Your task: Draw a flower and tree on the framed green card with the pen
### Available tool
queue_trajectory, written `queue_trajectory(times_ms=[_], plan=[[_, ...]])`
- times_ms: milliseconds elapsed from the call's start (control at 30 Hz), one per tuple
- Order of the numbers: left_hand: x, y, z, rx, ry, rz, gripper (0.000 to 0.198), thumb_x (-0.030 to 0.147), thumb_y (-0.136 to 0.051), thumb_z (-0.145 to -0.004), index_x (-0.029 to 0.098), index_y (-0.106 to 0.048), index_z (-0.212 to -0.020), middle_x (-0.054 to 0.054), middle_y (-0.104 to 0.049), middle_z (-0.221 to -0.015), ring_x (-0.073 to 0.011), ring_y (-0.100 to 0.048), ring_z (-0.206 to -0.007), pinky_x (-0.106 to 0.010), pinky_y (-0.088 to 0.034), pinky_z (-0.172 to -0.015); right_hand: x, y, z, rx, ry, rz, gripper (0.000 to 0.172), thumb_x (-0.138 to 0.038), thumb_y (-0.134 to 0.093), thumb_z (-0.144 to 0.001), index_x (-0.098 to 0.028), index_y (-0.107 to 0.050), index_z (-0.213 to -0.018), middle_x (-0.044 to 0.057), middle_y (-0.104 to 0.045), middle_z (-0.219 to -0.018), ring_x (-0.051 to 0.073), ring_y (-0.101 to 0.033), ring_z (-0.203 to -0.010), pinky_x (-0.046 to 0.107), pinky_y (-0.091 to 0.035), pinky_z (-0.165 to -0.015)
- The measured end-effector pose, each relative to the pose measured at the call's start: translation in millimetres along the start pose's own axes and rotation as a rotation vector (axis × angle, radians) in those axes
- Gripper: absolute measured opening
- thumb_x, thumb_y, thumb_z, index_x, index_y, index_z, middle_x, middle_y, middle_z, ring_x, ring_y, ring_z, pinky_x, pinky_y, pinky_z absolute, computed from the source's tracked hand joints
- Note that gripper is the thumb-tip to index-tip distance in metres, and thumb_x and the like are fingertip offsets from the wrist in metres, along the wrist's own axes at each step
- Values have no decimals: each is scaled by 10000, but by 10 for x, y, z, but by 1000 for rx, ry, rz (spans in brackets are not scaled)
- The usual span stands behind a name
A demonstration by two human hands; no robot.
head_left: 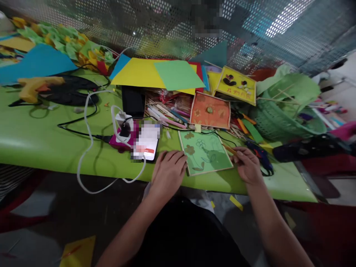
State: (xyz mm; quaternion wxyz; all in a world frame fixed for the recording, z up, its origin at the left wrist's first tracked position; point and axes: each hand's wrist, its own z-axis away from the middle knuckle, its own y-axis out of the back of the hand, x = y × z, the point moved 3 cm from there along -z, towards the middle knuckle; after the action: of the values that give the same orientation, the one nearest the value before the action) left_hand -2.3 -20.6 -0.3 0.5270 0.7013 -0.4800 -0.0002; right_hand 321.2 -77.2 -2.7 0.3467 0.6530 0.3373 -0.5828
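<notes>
Right hand pinches a stick beside the green card

Held between thumb and fingers, the thin orange stick slants away and leftward from the right hand, its far end at the card's right edge. The card, bearing flower shapes, lies on the surface between both hands. Palm down, the left hand touches the card's left edge; whether it grips there cannot be told.

Just right of the right hand lies a dark glue gun; near the left hand, a lit phone. Coloured paper and a basket crowd the back, before a perforated screen.
</notes>
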Motion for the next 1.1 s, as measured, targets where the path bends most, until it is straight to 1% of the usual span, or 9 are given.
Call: queue_trajectory(times_ms=[167,400,567,700,767,900,933,1033,1100], plan=[[-25,-3,0,6,1,-1,236,208,-610,-974,249,-693,-1191,-15,-730,-1277,-231,-647,-1198,-476,-416,-1105,-28,-26,21,-2,7,2,181,-358,-799,-747,-226,-757,-864,-44,-551,-611,93,-496,-515,234,-469,-549],[-9,20,-41,0,16,-45,265,211,-594,-976,270,-704,-1209,-21,-738,-1263,-236,-669,-1156,-467,-465,-1052,-47,-33,-4,-30,6,-41,190,-362,-775,-756,-214,-748,-872,-42,-537,-636,96,-473,-507,242,-450,-534],[-7,17,-59,-52,29,-140,367,247,-602,-977,301,-645,-1337,-12,-686,-1368,-246,-621,-1257,-484,-432,-1107,-45,-37,-9,-44,-13,-116,136,-330,-758,-784,-232,-756,-878,-38,-549,-666,92,-459,-516,242,-449,-549],[-9,14,-64,-107,43,-200,422,270,-583,-994,310,-581,-1413,-1,-649,-1423,-242,-593,-1300,-470,-424,-1113,-33,-28,16,-59,-40,-163,108,-284,-756,-797,-261,-771,-901,-12,-646,-814,95,-507,-579,243,-459,-586],[-5,20,-68,-118,54,-219,433,282,-573,-1000,307,-564,-1432,-6,-643,-1431,-243,-585,-1312,-463,-423,-1113,-33,-27,29,-75,-64,-180,122,-273,-764,-799,-266,-786,-918,-7,-662,-845,94,-526,-606,239,-462,-602],[9,30,-76,-133,60,-239,423,290,-560,-1008,292,-565,-1431,-10,-635,-1441,-245,-577,-1321,-461,-417,-1117,-59,-39,25,-147,-172,-178,186,-305,-792,-803,-273,-806,-986,-18,-620,-720,112,-552,-642,232,-467,-627],[11,30,-77,-138,58,-242,418,294,-557,-1011,290,-567,-1428,-10,-634,-1442,-246,-576,-1322,-460,-414,-1118,-74,-42,11,-166,-194,-165,200,-318,-803,-798,-275,-808,-993,-16,-629,-722,118,-562,-657,236,-474,-641],[14,32,-77,-145,60,-245,400,308,-542,-1021,290,-575,-1419,-15,-636,-1440,-250,-576,-1320,-460,-410,-1121,-145,-55,-84,-191,-216,-107,226,-340,-852,-744,-271,-812,-956,16,-717,-893,143,-608,-744,262,-496,-690],[13,34,-77,-148,69,-245,396,307,-536,-1023,289,-579,-1416,-20,-635,-1440,-250,-576,-1320,-465,-413,-1122,-208,-91,-188,-208,-204,-57,228,-337,-867,-725,-272,-812,-937,25,-736,-924,164,-628,-793,275,-492,-708]])
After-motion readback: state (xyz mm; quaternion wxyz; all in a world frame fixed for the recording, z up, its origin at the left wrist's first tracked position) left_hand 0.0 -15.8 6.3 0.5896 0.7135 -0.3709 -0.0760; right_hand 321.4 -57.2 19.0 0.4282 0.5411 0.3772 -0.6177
